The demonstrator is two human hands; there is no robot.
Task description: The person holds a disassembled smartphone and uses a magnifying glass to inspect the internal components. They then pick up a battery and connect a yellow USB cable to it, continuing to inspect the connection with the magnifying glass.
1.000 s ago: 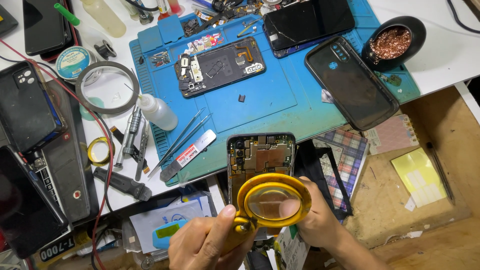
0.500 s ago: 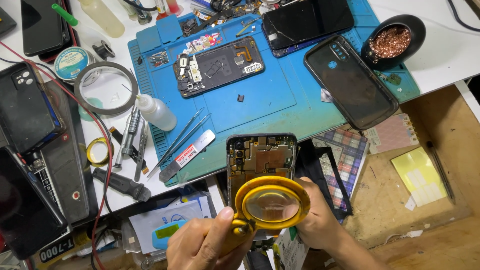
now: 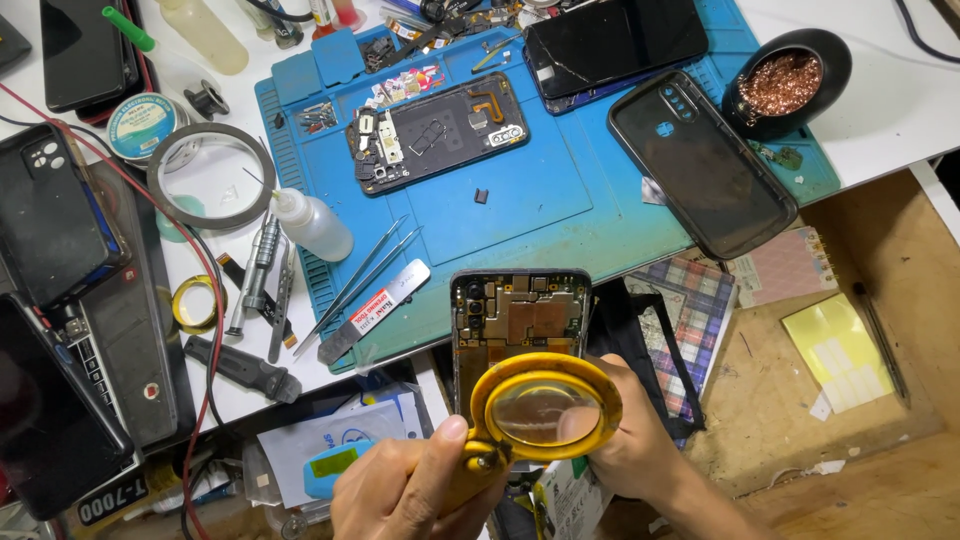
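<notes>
The person's left hand (image 3: 405, 490) is clenched around the handle of a round magnifying glass with a yellow plastic rim (image 3: 545, 408), thumb pressed along the top of the handle near the rim. The lens is held flat above the lower half of an opened smartphone with its back cover off and its boards and shields bare (image 3: 518, 322). The person's right hand (image 3: 625, 440) grasps that phone from its right edge; one fingertip shows through the lens, though the rest of the grip lies under the magnifier and cannot be made out clearly. The phone stands over the near edge of the blue silicone repair mat (image 3: 560, 200), top end pointing away from the person.

On the mat, well apart from the hands, lies a second opened phone frame with loose small parts (image 3: 435, 130), a dark phone back cover with camera cutouts (image 3: 700, 165) and a black phone with a glass screen (image 3: 615, 40). A pair of thin metal tweezers (image 3: 360, 280) and a flat metal opening tool (image 3: 375, 310) lie at the mat's left near corner, just beside a small white squeeze bottle (image 3: 312, 225). A black bowl of copper-coloured wire wool (image 3: 788, 85) sits at the mat's far right corner. A checked cloth (image 3: 700, 310) lies to the right of the held phone.
</notes>
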